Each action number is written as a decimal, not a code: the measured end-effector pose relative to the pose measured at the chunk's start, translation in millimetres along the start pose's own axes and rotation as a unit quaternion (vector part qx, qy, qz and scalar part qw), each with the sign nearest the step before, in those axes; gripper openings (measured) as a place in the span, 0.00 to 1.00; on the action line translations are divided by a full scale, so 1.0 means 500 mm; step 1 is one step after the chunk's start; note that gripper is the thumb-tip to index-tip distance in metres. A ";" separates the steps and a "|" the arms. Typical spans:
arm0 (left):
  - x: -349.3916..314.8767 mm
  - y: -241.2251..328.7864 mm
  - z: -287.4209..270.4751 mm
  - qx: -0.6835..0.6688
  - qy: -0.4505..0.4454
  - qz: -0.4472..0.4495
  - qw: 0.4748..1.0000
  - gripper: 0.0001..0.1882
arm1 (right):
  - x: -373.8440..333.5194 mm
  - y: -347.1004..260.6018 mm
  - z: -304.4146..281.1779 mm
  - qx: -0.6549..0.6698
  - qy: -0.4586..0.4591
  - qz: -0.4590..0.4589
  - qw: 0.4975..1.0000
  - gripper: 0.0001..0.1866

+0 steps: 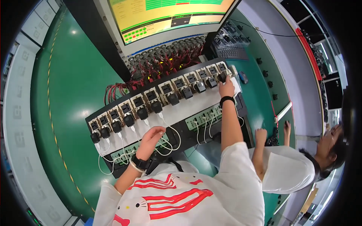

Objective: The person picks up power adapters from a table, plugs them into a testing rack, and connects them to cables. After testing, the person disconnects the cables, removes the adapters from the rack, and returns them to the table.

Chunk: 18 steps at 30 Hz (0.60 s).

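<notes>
At the right end of a long row of sockets, my right hand (226,88) grips a black plug-in power adapter (221,77). More black adapters (172,99) sit in the other sockets along the sloping test panel (196,105). My left hand (150,141) hovers over the panel's near edge, its fingers curled and pressed together. White cables (175,132) loop close beside it; whether the fingers hold one is hidden. Some of the adapters on the left side have white cables running down to green circuit boards (126,152) along the front.
A large monitor (169,19) stands behind the panel, above a bank of red wires (158,69). To the right are a keyboard (232,53), a mouse (243,77) and a green bench (260,101) with small black parts. Another person (286,169) works close by on the right.
</notes>
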<state>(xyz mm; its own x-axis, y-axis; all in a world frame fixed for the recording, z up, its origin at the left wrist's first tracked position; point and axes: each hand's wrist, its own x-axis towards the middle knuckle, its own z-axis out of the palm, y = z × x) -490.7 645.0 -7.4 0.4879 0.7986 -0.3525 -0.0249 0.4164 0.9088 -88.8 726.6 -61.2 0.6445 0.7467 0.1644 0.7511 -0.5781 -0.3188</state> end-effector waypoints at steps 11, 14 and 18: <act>0.025 -0.003 -0.058 0.018 0.021 -0.014 1.000 0.11 | -0.574 -0.047 -0.048 0.511 -0.253 0.130 0.811 0.16; 0.075 0.040 -0.053 0.079 -0.002 0.060 0.995 0.11 | -0.546 -0.071 -0.171 0.623 -0.428 0.083 0.649 0.18; 0.201 0.058 -0.047 0.168 -0.056 0.079 0.981 0.13 | -0.484 -0.136 -0.274 0.495 -0.364 -0.071 0.785 0.13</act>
<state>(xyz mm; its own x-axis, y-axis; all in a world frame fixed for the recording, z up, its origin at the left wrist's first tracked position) -462.8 747.4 -21.4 0.5939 0.7813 -0.1921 0.1717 0.1103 0.9790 -276.2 539.9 48.7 0.0400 0.9792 -0.1991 0.0955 -0.2021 -0.9747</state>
